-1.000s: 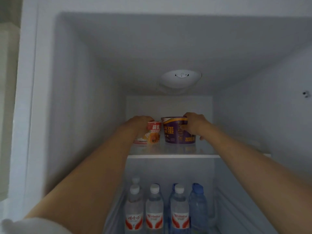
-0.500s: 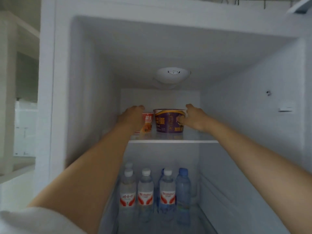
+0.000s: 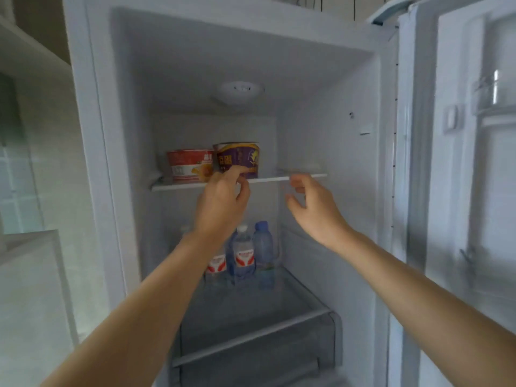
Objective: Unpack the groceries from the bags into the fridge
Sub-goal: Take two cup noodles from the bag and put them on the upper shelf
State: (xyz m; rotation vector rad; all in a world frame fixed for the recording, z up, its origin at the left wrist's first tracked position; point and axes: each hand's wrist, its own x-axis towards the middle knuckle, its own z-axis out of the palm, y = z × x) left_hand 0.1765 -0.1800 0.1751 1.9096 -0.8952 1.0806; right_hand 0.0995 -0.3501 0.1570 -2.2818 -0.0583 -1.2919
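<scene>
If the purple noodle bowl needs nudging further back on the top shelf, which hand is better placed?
Left. The left hand hangs directly in front of the purple bowl, fingers empty. The right hand sits off to the side, before bare shelf.

White tiled wall [image 3: 19,174] left of unit, window [image 3: 499,88] at right

The upper glass shelf [image 3: 268,178] of the fridge spans the compartment from wall to wall; on its left half stands a red bowl [image 3: 190,164], upright, with a purple bowl [image 3: 237,157] just beside it on the right, the two touching or nearly so; the right half of the shelf shows only bare glass; lower down, a second shelf [image 3: 251,303] carries water bottles [image 3: 243,255] standing upright in a group at the back, and its front part is bare.
</scene>
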